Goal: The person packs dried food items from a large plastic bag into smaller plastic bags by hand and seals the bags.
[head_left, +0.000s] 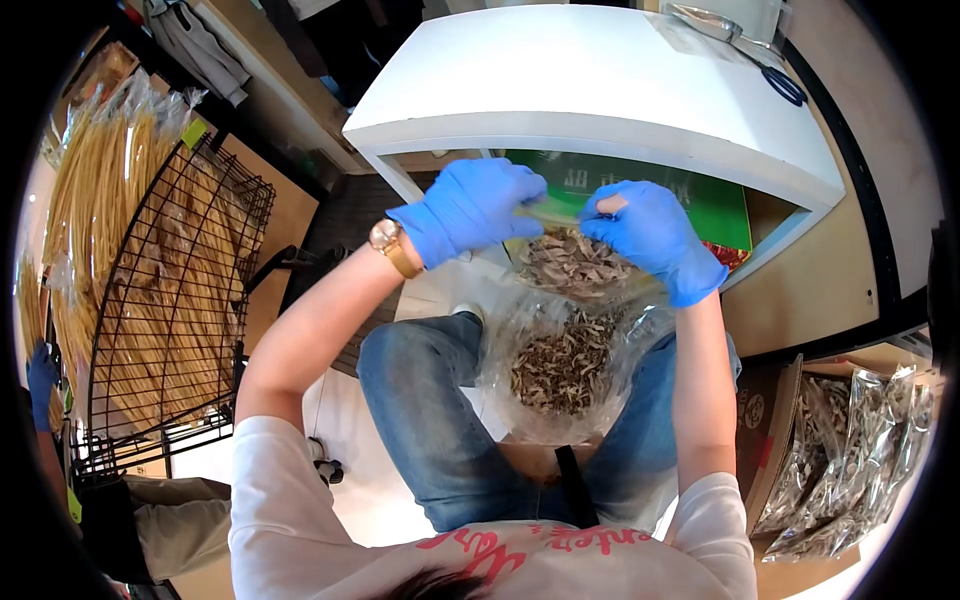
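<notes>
Both my hands wear blue gloves and are raised in front of the white table. My left hand (478, 212) pinches one side of the top of a small clear plastic bag (572, 262). On its other side my right hand (650, 235) has its fingers closed at the bag's mouth. Greyish-brown dried slices, like dried mushrooms, fill the lower part of this bag. Below it, between my knees, a large open clear plastic bag (495, 385) holds more dried brown pieces (562, 365). My fingertips are partly blurred.
On the white table (560, 65) lie a metal scoop (705, 22) and dark-handled scissors (783, 86). A green box (720, 205) sits underneath. At right, a carton (770, 440) holds filled bags (850, 460). A wire rack (180, 310) stands left, near another person's gloved hand (42, 385).
</notes>
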Demonstrator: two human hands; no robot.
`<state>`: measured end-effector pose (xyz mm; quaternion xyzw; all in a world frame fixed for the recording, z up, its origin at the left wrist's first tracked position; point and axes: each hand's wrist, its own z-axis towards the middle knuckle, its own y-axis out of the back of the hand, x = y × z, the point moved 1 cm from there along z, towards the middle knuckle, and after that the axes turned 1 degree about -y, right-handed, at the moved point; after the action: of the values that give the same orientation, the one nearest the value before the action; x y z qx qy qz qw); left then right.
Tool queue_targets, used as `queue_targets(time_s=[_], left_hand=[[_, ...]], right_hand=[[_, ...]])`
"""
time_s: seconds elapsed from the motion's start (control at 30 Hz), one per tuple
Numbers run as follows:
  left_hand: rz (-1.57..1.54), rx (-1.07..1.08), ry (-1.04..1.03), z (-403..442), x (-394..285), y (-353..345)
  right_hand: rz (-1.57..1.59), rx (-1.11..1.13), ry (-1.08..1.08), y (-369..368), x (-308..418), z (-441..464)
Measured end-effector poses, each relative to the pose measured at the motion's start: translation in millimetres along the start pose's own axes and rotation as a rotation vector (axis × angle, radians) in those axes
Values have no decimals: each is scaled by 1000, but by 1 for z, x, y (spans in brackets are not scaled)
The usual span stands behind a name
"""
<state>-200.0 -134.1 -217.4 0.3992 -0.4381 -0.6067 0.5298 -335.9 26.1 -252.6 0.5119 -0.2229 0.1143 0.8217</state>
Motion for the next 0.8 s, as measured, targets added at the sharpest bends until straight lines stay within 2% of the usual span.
queue_targets(time_s=[0.07, 0.1, 0.23, 0.33, 0.4, 0.53, 0.6, 0.73, 0.8], left_hand=[[-3, 182, 77, -3, 7, 6], [77, 145, 23, -5, 6, 0], [92, 183, 56, -7, 1, -6], [-41, 175, 97, -9, 3, -7], [111, 161, 26, -8, 1, -8], [63, 98, 46, -9, -3, -7], [91, 40, -40, -8, -4, -7], [145, 41, -27, -5, -3, -4], [101, 46, 90, -6, 4, 5]], right_hand=[[-60, -16, 45, -3, -1, 2], [-123, -41, 87, -5, -1, 4], [-36, -58, 113, -18, -1, 4], [-108, -52, 159, -25, 0, 5], [-157, -144, 200, -27, 4, 8], [-65, -157, 212, -28, 7, 9], [-59, -164, 227, -36, 5, 10], [-58, -234, 207, -27, 2, 9], [-120, -125, 57, -13, -8, 5]])
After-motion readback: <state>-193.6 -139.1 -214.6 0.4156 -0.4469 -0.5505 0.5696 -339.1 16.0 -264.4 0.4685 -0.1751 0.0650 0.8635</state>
